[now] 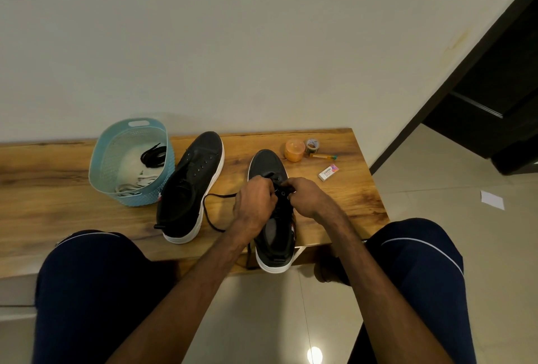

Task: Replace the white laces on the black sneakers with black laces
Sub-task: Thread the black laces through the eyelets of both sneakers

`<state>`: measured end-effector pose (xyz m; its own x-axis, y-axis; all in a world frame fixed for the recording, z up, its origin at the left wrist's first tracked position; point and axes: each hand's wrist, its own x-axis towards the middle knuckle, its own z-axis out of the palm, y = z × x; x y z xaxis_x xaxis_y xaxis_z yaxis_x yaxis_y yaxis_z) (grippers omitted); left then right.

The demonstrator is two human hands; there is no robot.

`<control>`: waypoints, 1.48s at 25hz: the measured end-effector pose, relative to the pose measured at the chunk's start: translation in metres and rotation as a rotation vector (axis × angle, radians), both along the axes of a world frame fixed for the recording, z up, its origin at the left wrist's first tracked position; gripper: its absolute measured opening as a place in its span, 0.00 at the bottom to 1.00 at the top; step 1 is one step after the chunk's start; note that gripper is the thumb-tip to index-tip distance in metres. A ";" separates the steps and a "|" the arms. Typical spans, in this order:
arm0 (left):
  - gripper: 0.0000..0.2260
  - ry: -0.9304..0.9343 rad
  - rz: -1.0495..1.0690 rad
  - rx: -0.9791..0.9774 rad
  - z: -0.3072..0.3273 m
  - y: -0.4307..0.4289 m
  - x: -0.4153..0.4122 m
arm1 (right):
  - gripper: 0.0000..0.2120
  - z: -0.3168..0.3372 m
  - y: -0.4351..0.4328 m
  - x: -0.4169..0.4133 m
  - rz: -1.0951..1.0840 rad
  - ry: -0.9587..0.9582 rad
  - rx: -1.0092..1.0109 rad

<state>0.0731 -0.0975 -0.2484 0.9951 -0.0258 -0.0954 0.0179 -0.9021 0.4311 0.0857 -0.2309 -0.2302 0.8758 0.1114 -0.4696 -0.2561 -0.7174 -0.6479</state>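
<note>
Over black white-soled sneaker (267,164) at 4 o'clock on wooden counter (337,203), thin black lace (207,212) is pinched by curled fingers (270,191) of left hand (254,203) and right hand (308,196).

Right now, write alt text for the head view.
The left hand and right hand pinch a black lace at the right sneaker's eyelets on a wooden table. The other sneaker, unlaced, stands beside a blue basket holding white laces.

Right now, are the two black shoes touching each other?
Apart. The head view shows a strip of wooden table between the left sneaker and the right sneaker.
</note>
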 end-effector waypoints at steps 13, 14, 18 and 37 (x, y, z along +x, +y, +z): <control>0.22 -0.096 0.000 -0.120 -0.018 0.018 -0.004 | 0.03 -0.027 0.010 -0.004 -0.410 -0.118 0.268; 0.29 -0.095 0.042 -0.110 -0.020 0.023 -0.009 | 0.03 -0.027 0.014 -0.006 -0.471 -0.115 0.324; 0.47 -0.044 0.192 -0.062 -0.026 0.034 -0.027 | 0.07 0.010 0.004 0.005 -0.739 -0.146 0.935; 0.47 0.041 0.301 -0.188 -0.039 0.024 -0.033 | 0.05 0.021 -0.016 0.008 -0.437 -0.423 0.660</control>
